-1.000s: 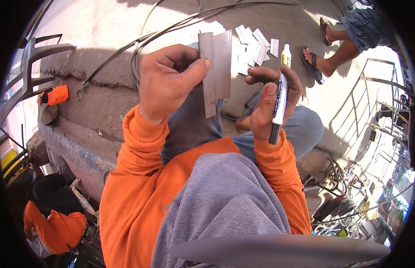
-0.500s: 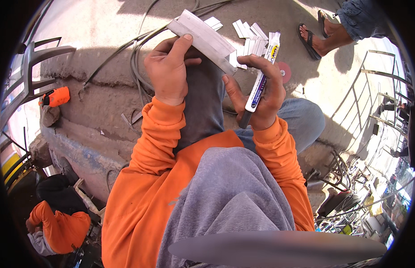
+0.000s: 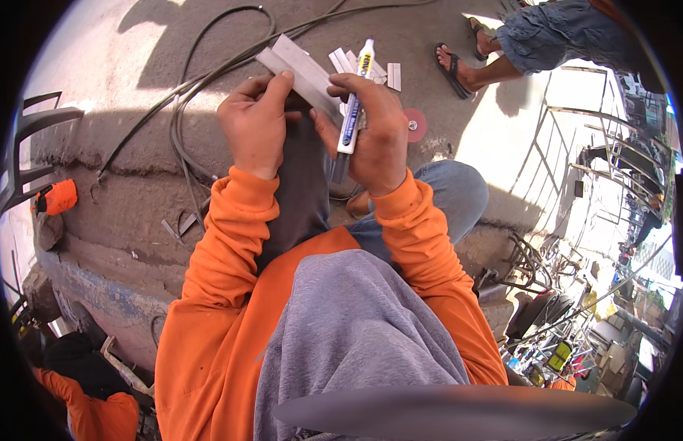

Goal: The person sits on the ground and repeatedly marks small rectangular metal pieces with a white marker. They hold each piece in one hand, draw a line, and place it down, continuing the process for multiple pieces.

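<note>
A flat grey metal piece with a raised step along its length [image 3: 303, 73] is pinched in my left hand [image 3: 254, 125], thumb on top and fingers underneath. It slants down toward the right above my knee. In my right hand [image 3: 378, 136] lies a white paint marker [image 3: 352, 110], its black end pointing down at the palm. That hand's thumb and index finger are at the lower right end of the metal piece, seemingly touching it. Just beyond, several cut metal strips [image 3: 393, 76] lie on the ground, partly hidden by the marker and hand.
A reddish grinding disc [image 3: 417, 126] lies right of my hand. Cables [image 3: 181, 110] loop over the ground at left. A person in sandals [image 3: 453, 70] stands at far right. Metal frames [image 3: 602, 121] and tangled scrap [image 3: 536, 264] fill the right side; another orange sleeve [image 3: 77, 400] shows lower left.
My view has shifted, so the scene sits further left. My right hand has come closer to my left, and its fingers now meet the metal piece's end. Both holds are kept.
</note>
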{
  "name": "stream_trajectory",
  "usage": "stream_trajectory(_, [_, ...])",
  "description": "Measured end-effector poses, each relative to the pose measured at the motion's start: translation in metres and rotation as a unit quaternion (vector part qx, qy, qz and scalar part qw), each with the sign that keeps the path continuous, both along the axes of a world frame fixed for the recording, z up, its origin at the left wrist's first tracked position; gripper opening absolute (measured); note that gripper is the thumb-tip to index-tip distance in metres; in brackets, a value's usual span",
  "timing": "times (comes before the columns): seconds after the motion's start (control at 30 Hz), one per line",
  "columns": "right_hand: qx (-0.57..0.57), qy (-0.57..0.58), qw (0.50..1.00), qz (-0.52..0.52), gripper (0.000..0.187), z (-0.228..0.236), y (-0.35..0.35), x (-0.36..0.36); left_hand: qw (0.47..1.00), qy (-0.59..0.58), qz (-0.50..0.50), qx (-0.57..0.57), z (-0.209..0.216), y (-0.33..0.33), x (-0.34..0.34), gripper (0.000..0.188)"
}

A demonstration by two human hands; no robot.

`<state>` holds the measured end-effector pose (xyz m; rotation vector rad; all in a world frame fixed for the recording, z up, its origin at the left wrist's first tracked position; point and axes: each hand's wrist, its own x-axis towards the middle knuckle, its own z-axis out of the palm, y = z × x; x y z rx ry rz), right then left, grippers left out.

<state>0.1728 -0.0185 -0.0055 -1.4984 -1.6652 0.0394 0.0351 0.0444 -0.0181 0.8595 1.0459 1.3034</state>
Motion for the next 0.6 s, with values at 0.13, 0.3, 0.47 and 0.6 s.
stream_trajectory(0.13, [0.020,-0.004,1.000,0.012,0.036,-0.004,-0.001,-0.003,0.997,0.029,-0.025,0.068,-0.013,-0.011,0.009,0.019])
stream_trajectory(0.3, [0.079,0.020,0.997,-0.007,0.038,0.006,0.000,-0.003,0.993,0.048,-0.063,0.084,-0.019,-0.002,0.016,0.015])
stream_trajectory(0.47, [0.084,0.035,0.996,-0.003,0.036,-0.001,0.000,0.003,0.992,-0.031,-0.077,0.097,-0.040,0.005,0.022,0.015])
stream_trajectory(0.6, [0.077,0.036,0.996,0.003,0.034,0.002,-0.009,-0.004,0.988,-0.033,-0.093,0.120,-0.028,-0.002,0.009,0.015])
